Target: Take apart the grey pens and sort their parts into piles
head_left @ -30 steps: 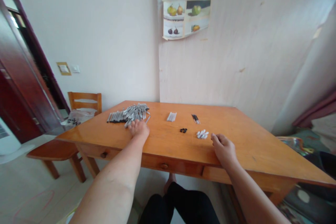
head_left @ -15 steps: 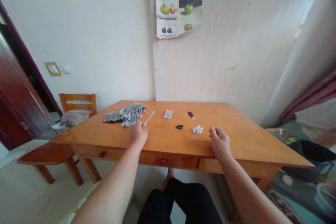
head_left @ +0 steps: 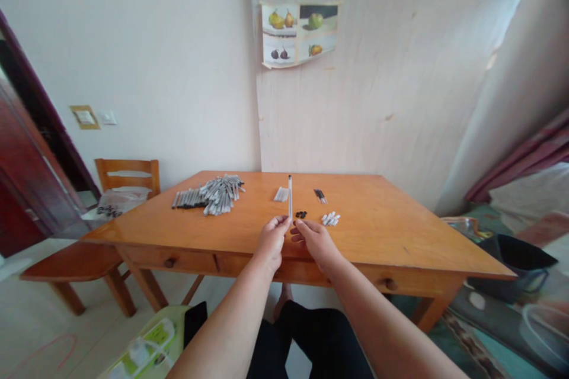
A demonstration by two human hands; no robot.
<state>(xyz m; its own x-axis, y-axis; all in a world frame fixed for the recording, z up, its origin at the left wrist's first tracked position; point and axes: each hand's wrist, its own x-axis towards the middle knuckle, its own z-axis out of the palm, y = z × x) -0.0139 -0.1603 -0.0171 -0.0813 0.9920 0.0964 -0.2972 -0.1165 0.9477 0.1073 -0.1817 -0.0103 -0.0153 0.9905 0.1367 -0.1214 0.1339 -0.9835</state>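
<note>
left hand [head_left: 288,220] clamped on upright pen [head_left: 290,196], right hand [head_left: 297,230] beside it, fingers parted, above worktop [head_left: 364,231]

glossy wooden table [head_left: 364,237], clear plastic bag [head_left: 124,195]

Pen pile [head_left: 220,194], left on the table: no readable lettering
Held pen [head_left: 290,196]: none readable
Fruit poster [head_left: 299,35], on the far wall: no legible words
Plastic bag [head_left: 125,196], far left: dark marks, too blurred to read
</note>
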